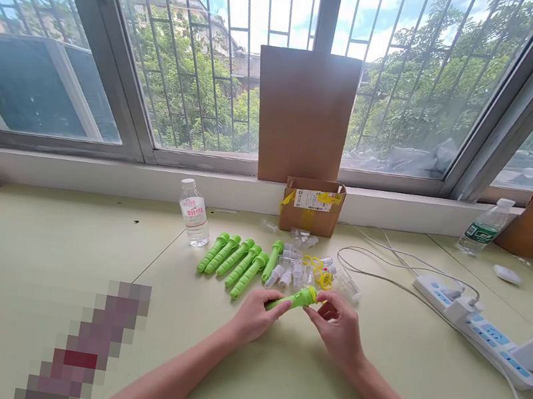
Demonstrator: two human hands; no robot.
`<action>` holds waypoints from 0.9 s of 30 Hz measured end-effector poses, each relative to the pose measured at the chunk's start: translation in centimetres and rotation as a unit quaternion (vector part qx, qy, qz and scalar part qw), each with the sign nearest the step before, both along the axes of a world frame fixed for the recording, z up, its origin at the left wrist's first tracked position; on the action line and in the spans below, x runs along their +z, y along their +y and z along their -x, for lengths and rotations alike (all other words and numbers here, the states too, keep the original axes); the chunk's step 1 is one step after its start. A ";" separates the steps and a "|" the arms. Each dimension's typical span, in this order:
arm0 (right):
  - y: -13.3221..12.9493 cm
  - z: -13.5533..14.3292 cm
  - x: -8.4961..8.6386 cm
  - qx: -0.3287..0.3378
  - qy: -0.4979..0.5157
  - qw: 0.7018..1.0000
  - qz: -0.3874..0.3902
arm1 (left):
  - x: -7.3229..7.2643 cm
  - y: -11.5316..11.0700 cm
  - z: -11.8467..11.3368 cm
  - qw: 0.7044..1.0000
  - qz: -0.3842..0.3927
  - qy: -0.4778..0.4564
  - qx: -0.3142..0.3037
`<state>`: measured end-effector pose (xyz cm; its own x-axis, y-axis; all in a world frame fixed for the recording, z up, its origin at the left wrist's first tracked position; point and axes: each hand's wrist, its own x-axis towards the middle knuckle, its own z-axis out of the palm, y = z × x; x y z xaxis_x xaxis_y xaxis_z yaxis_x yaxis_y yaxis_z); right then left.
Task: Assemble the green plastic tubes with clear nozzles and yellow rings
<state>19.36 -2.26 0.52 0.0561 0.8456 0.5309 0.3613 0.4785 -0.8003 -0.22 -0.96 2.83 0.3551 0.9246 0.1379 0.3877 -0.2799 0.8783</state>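
Observation:
My left hand [255,317] is closed around the barrel of a green plastic flashlight [300,298], which tilts up toward the right. A yellow ring [313,294] sits at its wide end. My right hand [341,327] has its thumb and fingers pinched together at that ring. Just beyond the hands lie several matching green flashlights [235,258], side by side. To their right is a loose cluster of small clear-and-white plastic parts [286,277] and more yellow rings [325,278].
A small cardboard box [311,217] stands behind the parts, with a brown board [304,118] upright against the window. One water bottle [194,215] is at left, another [484,229] at far right. A power strip [483,331] with cables lies right. A blurred patch [90,340] covers the left front.

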 end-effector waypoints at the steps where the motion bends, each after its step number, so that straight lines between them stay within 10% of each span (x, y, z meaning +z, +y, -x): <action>1: 0.0 0.0 0.0 -0.001 -0.001 1.000 -0.002 | 0.0 0.0 0.0 1.000 -0.021 0.009 0.000; 10: 0.0 0.2 -0.5 -0.008 -0.017 1.000 0.015 | -1.1 0.4 0.5 0.983 -0.156 0.080 0.046; 18: 0.1 0.4 -0.7 -0.009 -0.017 1.000 0.020 | -1.9 0.7 0.9 0.909 -0.370 0.173 0.077; 27: 0.0 0.5 -0.7 -0.012 -0.006 1.000 0.008 | -2.2 1.0 1.2 0.885 -0.421 0.180 0.088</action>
<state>18.84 -2.26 -0.22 0.0710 0.8526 0.5177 0.3818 0.4562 -0.8038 -1.42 0.08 0.62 0.3769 0.5929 0.7117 0.7020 -0.6841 0.1981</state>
